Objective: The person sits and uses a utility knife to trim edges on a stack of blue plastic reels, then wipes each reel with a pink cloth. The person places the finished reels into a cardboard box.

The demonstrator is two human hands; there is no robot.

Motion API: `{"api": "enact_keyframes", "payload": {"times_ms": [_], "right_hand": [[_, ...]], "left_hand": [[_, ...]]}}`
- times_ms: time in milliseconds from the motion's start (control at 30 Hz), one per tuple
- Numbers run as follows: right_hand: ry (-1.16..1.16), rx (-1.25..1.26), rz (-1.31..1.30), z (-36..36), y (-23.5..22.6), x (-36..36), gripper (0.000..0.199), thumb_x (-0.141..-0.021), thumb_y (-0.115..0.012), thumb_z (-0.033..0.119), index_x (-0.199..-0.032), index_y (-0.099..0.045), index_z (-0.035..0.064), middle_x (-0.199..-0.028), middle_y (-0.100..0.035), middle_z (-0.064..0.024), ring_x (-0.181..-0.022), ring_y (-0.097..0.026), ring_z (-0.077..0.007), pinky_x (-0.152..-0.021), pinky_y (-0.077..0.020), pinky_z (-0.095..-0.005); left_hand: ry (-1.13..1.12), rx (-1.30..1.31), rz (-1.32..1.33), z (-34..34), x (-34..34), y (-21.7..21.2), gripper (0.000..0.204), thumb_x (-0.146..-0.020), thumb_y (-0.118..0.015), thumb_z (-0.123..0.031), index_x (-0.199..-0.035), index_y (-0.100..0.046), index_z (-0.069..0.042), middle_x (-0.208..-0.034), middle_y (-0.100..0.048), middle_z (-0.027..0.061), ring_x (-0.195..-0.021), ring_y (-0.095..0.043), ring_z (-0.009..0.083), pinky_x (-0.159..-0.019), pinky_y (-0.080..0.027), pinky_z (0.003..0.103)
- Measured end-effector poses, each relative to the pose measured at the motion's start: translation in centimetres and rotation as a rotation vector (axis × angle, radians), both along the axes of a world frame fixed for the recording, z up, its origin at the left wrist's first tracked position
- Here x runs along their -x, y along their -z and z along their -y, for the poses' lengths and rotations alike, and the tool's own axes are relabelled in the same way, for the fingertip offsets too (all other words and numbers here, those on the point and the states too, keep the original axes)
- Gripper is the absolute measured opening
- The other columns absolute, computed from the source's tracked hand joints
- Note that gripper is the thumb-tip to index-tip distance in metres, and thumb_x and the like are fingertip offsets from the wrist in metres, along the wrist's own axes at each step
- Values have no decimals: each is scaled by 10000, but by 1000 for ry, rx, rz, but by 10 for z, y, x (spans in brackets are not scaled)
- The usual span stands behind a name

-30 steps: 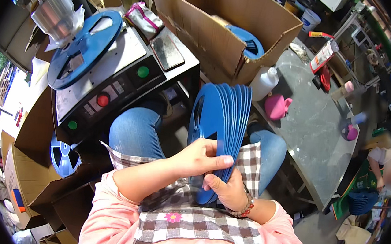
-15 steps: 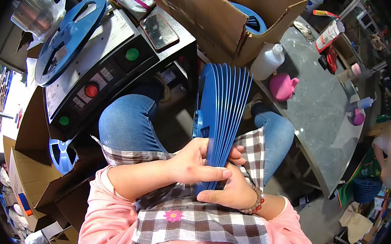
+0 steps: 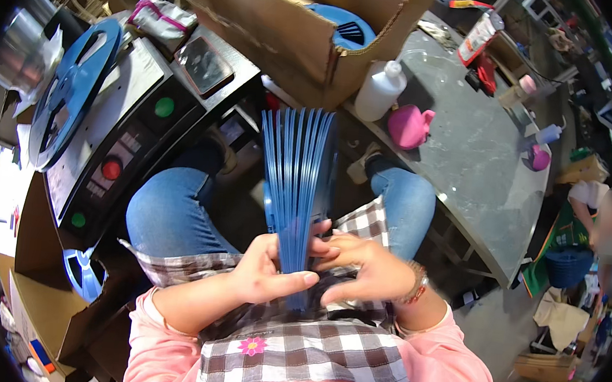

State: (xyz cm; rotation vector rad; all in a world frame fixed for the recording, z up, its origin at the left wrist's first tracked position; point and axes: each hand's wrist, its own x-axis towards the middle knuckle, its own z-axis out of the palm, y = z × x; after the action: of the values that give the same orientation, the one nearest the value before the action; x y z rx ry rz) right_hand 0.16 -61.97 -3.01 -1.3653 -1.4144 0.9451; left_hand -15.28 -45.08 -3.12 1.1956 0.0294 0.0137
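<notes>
A stack of thin blue plastic reels (image 3: 293, 182) stands upright above my lap, edges toward me and fanned apart at the top. My left hand (image 3: 269, 268) is closed around its lower left part, thumb across the near edges. To the right of the stack is my right hand (image 3: 369, 267), thumb held away and fingers stretched toward the reels. Its fingertips come close to the stack's right side; whether they touch it I cannot tell. A beaded bracelet (image 3: 416, 283) circles my right wrist.
A cardboard box (image 3: 263, 25) holding a blue reel (image 3: 344, 25) stands ahead. Leftward is a machine with buttons (image 3: 113, 165), bearing a large blue reel (image 3: 76, 95) and a phone (image 3: 204, 67). A grey table (image 3: 471, 155) carries a white bottle (image 3: 380, 91) and a pink object (image 3: 409, 126).
The reel stack has tilted from leaning right to nearly upright. My right hand has loosened from around its lower end, and its thumb has moved off to the right. The view has shifted.
</notes>
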Motion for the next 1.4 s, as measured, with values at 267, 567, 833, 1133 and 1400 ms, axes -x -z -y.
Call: {"api": "enact_keyframes", "payload": {"times_ms": [267,567,833,1133,1400], "right_hand": [[863,126,-270,35,85,-116,294,-966,-570,274,-793,-654,51,-748,-658,-7,-717,-595,-69,-675,-468,-236],[1155,249,-292,-42,215,-250,337,-903,-469,26,-1217,-588,50,-993,-676,-39,-875,-638,-164,-727,-510,-290],[1536,-137,298,-118,219,-328,309,-801,-485,-33,-1051,-659,18,-961,-684,-166,-923,-660,-292,-821,-523,-361],[1209,795,649,-108,200,-373,211,-902,-549,146,-1035,-709,112,-1086,-683,-117,-1007,-671,-279,-797,-556,-412],[1258,1046,376,-116,211,-393,288,-833,-683,295,-1058,-691,115,-1083,-701,-99,-1018,-678,-246,-779,-555,-407]], "left_hand": [[-23,332,-249,4,4,5,418,-835,-620,-28,-1223,-487,50,-1174,-611,263,-1079,-632,355,-946,-497,444],[-103,432,-258,9,1,5,391,-870,-617,-11,-1238,-492,29,-1187,-614,234,-1062,-642,345,-919,-516,436],[-320,339,-393,11,-4,4,468,-782,-708,-110,-1174,-489,23,-1080,-652,232,-932,-681,363,-848,-554,477],[-205,392,-434,5,-1,14,492,-827,-693,-95,-1247,-459,6,-1208,-559,255,-1071,-597,358,-931,-493,469],[-209,432,-460,11,-9,3,482,-845,-650,-58,-1263,-417,3,-1144,-487,186,-1042,-494,272,-954,-414,426]]}}
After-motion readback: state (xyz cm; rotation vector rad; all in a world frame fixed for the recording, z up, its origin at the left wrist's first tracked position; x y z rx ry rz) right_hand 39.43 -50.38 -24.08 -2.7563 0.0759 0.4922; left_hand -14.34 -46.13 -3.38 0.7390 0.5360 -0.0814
